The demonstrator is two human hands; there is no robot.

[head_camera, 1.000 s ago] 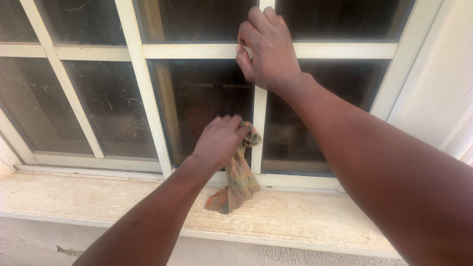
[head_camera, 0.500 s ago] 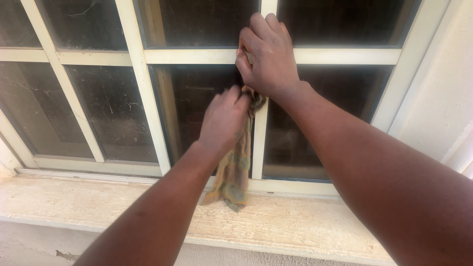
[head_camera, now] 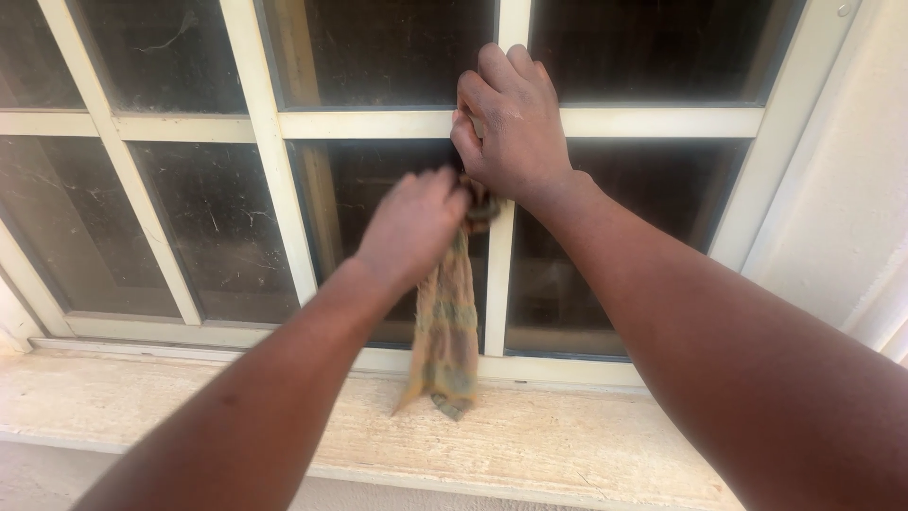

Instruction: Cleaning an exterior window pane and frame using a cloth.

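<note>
We see the left hand [head_camera: 413, 222] move up the vertical bar [head_camera: 498, 274], grip closed on the cloth [head_camera: 446, 331], now just under the right hand [head_camera: 511, 123], which clamps the crossbar joint. Wiping nears the top.

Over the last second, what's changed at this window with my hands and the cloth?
The left hand has carried the cloth up the upright bar, from low near the sill to just under the right hand. The cloth's tail has lifted off the sill and now hangs above it. The right hand stayed gripping the bars' crossing; the left kept hold of the cloth.
</note>
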